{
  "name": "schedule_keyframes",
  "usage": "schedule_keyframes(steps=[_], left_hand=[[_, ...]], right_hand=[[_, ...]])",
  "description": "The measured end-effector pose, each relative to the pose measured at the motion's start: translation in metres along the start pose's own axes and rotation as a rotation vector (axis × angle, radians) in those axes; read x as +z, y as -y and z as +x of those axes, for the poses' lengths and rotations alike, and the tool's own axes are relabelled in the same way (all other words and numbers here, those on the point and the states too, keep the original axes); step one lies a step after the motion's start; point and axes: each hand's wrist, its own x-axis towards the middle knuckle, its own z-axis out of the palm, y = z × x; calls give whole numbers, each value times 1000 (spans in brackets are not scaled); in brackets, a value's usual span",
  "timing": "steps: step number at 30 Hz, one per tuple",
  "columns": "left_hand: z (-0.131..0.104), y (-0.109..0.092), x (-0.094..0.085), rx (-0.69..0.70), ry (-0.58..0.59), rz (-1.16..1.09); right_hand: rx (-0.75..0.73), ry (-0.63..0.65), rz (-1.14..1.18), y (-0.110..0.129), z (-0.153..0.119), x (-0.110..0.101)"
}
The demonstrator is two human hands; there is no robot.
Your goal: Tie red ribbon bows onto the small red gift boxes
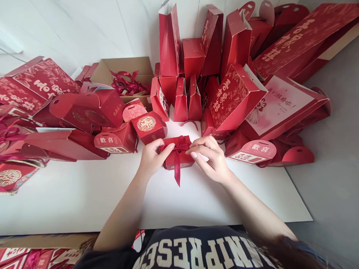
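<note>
A small red gift box (169,162) stands on the white table in front of me, with a dark red ribbon (177,168) tied in a bow on top and one tail hanging down its front. My left hand (153,157) is closed around the box's left side, its thumb lying on the ribbon by the bow. At the right side of the bow, my right hand (210,159) has thumb and fingers pinched together on the ribbon. The ribbon's far end is partly hidden by those fingers.
Red gift boxes (117,139) crowd the left side, and taller red bags (237,99) the right. A cardboard box (122,66) of loose ribbons stands behind. The white table (111,199) ends on the right beside a grey surface. More red packages (51,264) lie below the front edge.
</note>
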Motion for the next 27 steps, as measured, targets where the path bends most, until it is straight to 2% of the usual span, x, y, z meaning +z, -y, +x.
schedule_keyframes(steps=[2, 5, 9, 15, 19, 22, 27], left_hand=[[-2, -3, 2, 18, -18, 71], [-5, -6, 5, 33, -36, 194], [-6, -6, 6, 57, -40, 260], [-5, -4, 3, -16, 29, 142], [-5, -6, 4, -43, -8, 122], [-5, -6, 8, -56, -73, 158], [-3, -4, 8, -72, -34, 187]], right_hand=[[12, -51, -185, -3, -1, 6], [41, 27, -344, -6, -2, 16], [99, 120, -403, -8, -3, 23], [146, 255, -388, -13, -4, 20], [167, 310, -333, -13, -3, 17], [195, 323, -254, -14, -4, 16], [288, 292, -48, -18, -7, 21]])
